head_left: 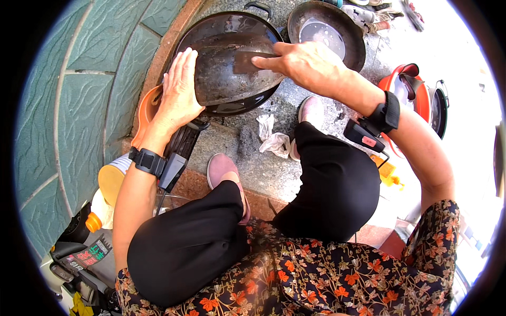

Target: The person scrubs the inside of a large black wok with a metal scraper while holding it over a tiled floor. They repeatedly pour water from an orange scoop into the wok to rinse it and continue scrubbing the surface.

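A grimy, dark metal pan [226,79] lies tilted in a large black pot [236,108] in front of me, its scorched surface facing up. My left hand [176,92] grips the pan's left side, fingers together along the edge. My right hand [298,63] holds a flat, brownish scraper [244,62] against the pan, index finger pressed on it; its handle is hidden in my fingers.
A round pan [350,47] lies behind right; red basins [392,81] and a black pot [439,113] stand rightward. A tiled wall [84,95] borders the left, with an orange container [147,108] and yellow-lidded tub [110,181]. Crumpled white plastic [275,142] lies between my feet.
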`<state>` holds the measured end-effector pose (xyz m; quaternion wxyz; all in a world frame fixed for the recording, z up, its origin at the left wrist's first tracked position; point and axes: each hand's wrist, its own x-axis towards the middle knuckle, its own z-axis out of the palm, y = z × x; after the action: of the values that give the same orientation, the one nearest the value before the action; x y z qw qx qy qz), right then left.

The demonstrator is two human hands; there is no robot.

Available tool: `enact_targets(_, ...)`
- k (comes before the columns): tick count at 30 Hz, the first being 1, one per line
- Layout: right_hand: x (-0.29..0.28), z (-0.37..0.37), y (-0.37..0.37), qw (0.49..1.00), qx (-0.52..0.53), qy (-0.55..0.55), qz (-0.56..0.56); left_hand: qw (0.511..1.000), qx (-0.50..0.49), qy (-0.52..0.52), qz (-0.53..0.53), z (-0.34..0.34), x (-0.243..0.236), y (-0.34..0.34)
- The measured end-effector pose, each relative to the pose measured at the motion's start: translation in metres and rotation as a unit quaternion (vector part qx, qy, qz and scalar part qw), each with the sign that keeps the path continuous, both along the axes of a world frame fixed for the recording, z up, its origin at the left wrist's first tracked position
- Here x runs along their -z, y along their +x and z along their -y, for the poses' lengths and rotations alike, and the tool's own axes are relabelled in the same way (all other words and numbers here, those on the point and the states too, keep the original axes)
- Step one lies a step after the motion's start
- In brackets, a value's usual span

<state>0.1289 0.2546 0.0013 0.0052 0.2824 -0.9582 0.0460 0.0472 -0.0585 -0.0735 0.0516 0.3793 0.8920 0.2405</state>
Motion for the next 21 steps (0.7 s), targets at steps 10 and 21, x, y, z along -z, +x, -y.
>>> enact_targets(10,-0.02,0.015,-0.016,0.999,-0.021,0.036,0.007,0.998,-0.03,-0.043,0.019,-0.001,-0.009,0.003)
enact_targets(21,0.028,-0.065,0.001,0.966,0.17,-0.125,0.151,1.0,-0.011,-0.007,-0.005,-0.001,-0.001,-0.001)
